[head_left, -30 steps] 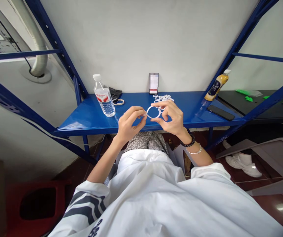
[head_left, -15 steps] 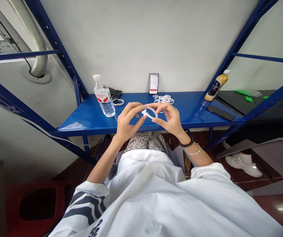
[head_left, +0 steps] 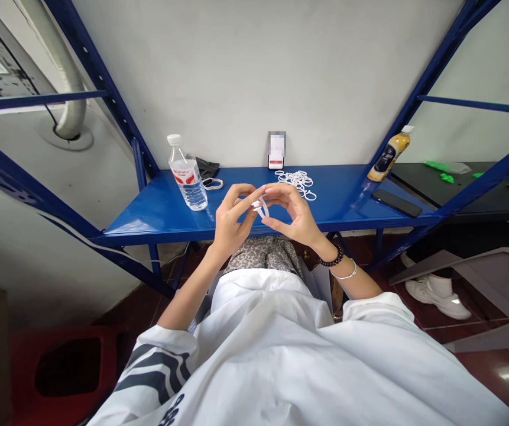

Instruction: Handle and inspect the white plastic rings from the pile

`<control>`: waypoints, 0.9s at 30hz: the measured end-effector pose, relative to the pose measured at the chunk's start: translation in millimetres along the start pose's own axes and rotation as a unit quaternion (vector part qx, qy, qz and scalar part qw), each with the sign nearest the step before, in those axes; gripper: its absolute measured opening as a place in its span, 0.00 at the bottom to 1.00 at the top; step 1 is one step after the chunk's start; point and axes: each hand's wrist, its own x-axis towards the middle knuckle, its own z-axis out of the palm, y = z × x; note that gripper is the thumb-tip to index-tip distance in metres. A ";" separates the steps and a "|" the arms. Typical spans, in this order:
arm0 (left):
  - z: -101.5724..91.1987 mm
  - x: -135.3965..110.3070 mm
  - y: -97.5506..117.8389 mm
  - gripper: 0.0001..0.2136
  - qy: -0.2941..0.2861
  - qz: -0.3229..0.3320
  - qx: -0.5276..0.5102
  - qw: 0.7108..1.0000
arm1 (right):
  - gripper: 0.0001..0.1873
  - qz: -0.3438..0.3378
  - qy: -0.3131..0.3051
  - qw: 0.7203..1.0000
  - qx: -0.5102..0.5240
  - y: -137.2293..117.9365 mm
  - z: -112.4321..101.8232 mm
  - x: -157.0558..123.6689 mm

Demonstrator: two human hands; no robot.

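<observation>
Between my two hands, above the front edge of the blue table (head_left: 148,219), is a small white plastic ring (head_left: 265,207) with a knobbed end. My left hand (head_left: 233,216) pinches it at the knobbed side. The fingers of my right hand (head_left: 293,212) curl round its other side, thumb below and fingertips above, so part of the ring is hidden. Behind my right hand lies a loose pile of similar white rings (head_left: 298,177), with one ring (head_left: 310,196) a little nearer to me.
A water bottle (head_left: 188,180) stands left of my hands, beside a pale band (head_left: 213,184) and a black pouch (head_left: 207,167). A phone (head_left: 276,151) leans on the wall. At right are a yellow drink bottle (head_left: 389,155) and a dark phone (head_left: 396,203). Blue posts frame both sides.
My right hand has shifted left, closer to my left hand. The ring has turned and appears narrower. The single ring near the pile is now uncovered.
</observation>
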 end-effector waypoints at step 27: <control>3.8 -1.3 -2.6 0.05 -0.023 -0.040 -0.008 0.999 | 0.18 0.111 0.063 0.973 0.192 -2.3 -5.1 7.4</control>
